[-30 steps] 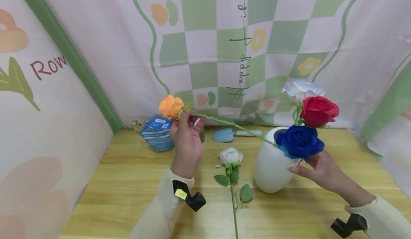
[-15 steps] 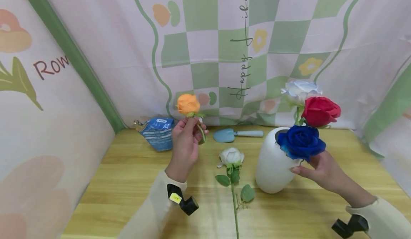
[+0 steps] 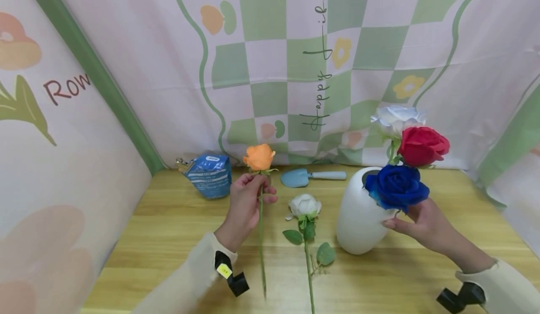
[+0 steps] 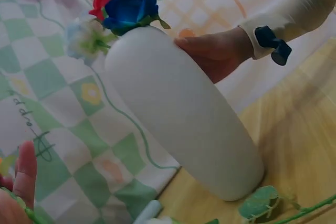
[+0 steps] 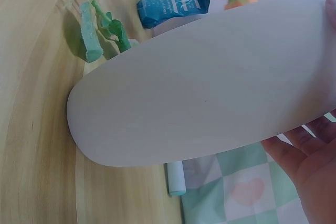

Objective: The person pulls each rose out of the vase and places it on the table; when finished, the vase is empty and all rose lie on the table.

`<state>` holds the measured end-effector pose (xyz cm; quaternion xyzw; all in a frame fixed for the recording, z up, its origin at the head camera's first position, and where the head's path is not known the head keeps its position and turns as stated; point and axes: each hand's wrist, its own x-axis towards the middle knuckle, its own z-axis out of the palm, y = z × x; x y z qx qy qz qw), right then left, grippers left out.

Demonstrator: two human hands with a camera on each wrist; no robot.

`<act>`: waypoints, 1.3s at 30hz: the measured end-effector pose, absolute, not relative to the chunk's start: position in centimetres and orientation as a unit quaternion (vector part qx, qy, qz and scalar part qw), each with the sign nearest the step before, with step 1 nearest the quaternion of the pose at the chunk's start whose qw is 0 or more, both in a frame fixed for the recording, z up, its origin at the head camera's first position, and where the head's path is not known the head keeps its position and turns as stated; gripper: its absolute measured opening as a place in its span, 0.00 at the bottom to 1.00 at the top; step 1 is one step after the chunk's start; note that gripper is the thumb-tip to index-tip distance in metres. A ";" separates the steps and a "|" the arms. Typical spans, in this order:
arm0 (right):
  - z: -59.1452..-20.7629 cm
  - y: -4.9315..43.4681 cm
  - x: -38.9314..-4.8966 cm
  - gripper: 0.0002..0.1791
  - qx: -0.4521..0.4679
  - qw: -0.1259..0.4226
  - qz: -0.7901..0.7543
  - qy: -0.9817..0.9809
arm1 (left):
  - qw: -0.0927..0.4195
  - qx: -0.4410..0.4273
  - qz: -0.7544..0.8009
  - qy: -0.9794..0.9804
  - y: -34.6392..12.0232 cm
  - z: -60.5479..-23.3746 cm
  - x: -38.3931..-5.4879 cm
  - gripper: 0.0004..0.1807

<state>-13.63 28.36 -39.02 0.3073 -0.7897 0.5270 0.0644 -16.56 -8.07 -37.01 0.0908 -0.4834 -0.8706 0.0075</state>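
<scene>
The left hand pinches the orange rose by its thin green stem, just under the bloom. The orange rose is bright and small, with soft petals folded round each other and little pointy green bits below. Its stem is long and almost straight and points down over the desk, and I cannot tell if the tip touches the wood. The right hand grips the white vase up near the top, with the thumb on one side and the fingers on the other. The white vase is tall, plain and smooth, with a round belly, a narrower bottom and a dark round hole on top, and its bottom sits on the right part of the desk. Three big roses stick out of it: a deep blue rose in front, a red rose behind that, and a very pale, bluish-white rose at the back. Between the two hands, a white rose lies on the desk, with green leaves and a long green stem. A shiny blue bag with white stripes is just beside the left hand, and a light blue toy shovel with a pale handle lies at the back, near the cloth with green and white squares
</scene>
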 end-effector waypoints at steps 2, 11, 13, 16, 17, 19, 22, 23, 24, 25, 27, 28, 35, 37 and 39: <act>-39.0 28.4 -13.6 0.44 0.310 0.064 0.530 -0.787 | 0.000 0.098 -0.868 -0.487 -8.1 -37.6 -16.5 0.10; -39.1 28.3 -13.6 0.45 0.306 0.066 0.523 -0.793 | -0.036 0.122 -0.851 -0.510 -8.3 -40.1 -16.5 0.07; -39.1 28.3 -13.6 0.45 0.306 0.067 0.522 -0.793 | -0.038 0.123 -0.851 -0.509 -8.3 -40.6 -16.4 0.07; -39.0 28.2 -13.6 0.45 0.306 0.067 0.519 -0.795 | -0.039 0.122 -0.851 -0.509 -8.3 -41.2 -16.3 0.08; -39.0 28.2 -13.6 0.45 0.306 0.067 0.519 -0.795 | -0.041 0.123 -0.850 -0.510 -8.4 -41.4 -16.3 0.09; -39.0 28.2 -13.6 0.45 0.305 0.066 0.519 -0.796 | -0.045 0.127 -0.847 -0.514 -8.6 -41.7 -16.3 0.11; -39.0 28.1 -13.6 0.45 0.304 0.062 0.520 -0.796 | -0.055 0.132 -0.841 -0.522 -9.2 -42.4 -16.4 0.12; -39.0 28.1 -13.7 0.45 0.304 0.061 0.520 -0.796 | -0.059 0.134 -0.838 -0.525 -9.4 -42.5 -16.4 0.11; -39.0 28.1 -13.7 0.45 0.304 0.061 0.519 -0.796 | -0.063 0.134 -0.836 -0.529 -9.6 -42.7 -16.4 0.09; -39.0 28.1 -13.7 0.45 0.305 0.061 0.518 -0.797 | -0.068 0.134 -0.833 -0.533 -9.9 -42.8 -16.3 0.06; -38.9 28.1 -13.7 0.46 0.305 0.062 0.516 -0.798 | -0.078 0.133 -0.825 -0.543 -10.3 -43.0 -16.2 0.04; -38.9 28.1 -13.7 0.46 0.306 0.064 0.513 -0.799 | -0.083 0.133 -0.820 -0.551 -10.4 -43.1 -16.2 0.07; -38.9 28.2 -13.8 0.45 0.318 0.060 0.535 -0.780 | -0.159 0.101 -0.777 -0.601 -10.9 -43.3 -16.1 0.17; -38.9 28.3 -13.8 0.45 0.317 0.059 0.539 -0.778 | -0.175 0.090 -0.771 -0.606 -10.7 -43.4 -16.2 0.18; -38.9 28.3 -13.8 0.45 0.313 0.062 0.532 -0.784 | -0.180 0.087 -0.769 -0.606 -10.5 -43.5 -16.3 0.18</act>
